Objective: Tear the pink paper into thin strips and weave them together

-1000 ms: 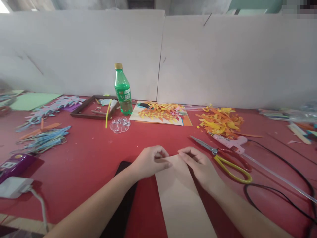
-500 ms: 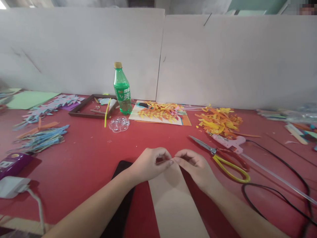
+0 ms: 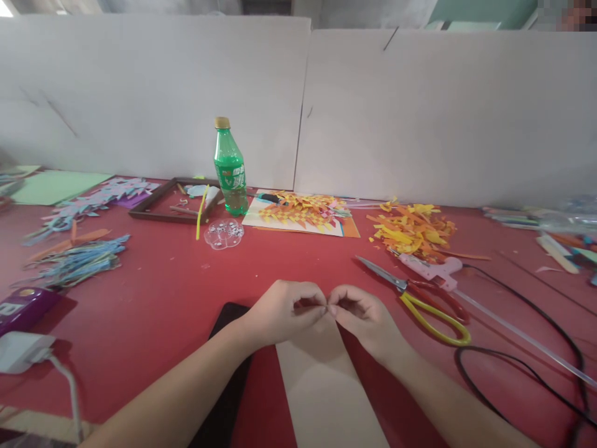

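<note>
A long beige paper strip [image 3: 326,379] runs from the bottom edge of the view up to my fingers. My left hand [image 3: 291,311] pinches its far end between thumb and forefinger. Right beside it, my right hand [image 3: 361,317] is closed in a like pinch, the two sets of fingertips almost touching. The fingers hide the strip's very end. Under my left forearm lies a dark flat phone-like slab [image 3: 226,367], partly covered. Scissors [image 3: 415,298] with one yellow and one red handle lie to the right of my right hand.
Behind the scissors rests a pink glue gun [image 3: 433,267] with a black cord. Orange and yellow paper scraps [image 3: 415,230] lie further back. A green bottle [image 3: 231,174] stands by a brown frame [image 3: 163,216]. To the left are blue strips [image 3: 88,261] and a white charger [image 3: 25,351].
Both hands have shifted very slightly, fingertips still together at the strip's end. The strip's near part has moved a little to the left.
</note>
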A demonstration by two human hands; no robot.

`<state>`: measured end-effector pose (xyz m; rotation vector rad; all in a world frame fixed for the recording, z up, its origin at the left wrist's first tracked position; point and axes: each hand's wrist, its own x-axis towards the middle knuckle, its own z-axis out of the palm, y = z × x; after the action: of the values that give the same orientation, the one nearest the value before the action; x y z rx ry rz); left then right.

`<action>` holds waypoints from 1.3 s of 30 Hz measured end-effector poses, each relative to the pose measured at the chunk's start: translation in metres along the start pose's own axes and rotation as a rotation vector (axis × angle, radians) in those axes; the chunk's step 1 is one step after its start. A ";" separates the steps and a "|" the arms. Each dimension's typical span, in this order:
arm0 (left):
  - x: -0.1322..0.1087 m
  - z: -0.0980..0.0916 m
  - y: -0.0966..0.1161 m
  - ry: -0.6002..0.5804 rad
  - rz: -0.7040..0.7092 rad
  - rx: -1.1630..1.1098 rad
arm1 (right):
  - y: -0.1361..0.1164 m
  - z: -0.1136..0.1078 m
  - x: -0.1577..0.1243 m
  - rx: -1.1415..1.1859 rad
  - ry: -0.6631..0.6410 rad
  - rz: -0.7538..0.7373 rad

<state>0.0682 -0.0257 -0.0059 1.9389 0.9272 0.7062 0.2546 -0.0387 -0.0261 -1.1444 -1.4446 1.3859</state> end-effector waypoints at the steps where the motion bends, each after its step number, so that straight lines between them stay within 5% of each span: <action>1: 0.000 0.000 0.000 0.000 0.005 -0.003 | 0.001 0.000 0.000 0.005 -0.002 -0.002; 12: 0.000 0.000 0.001 0.070 0.002 -0.020 | 0.000 0.002 0.000 0.030 0.015 0.029; 18: 0.000 -0.001 -0.002 0.229 0.011 -0.057 | -0.001 0.003 0.000 0.004 0.014 0.052; 39: 0.000 -0.022 -0.013 0.812 -0.039 0.429 | 0.000 0.000 -0.001 -0.082 0.007 0.089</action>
<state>0.0475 -0.0107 -0.0068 1.9895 1.7105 1.4113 0.2553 -0.0395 -0.0257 -1.2782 -1.4734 1.3927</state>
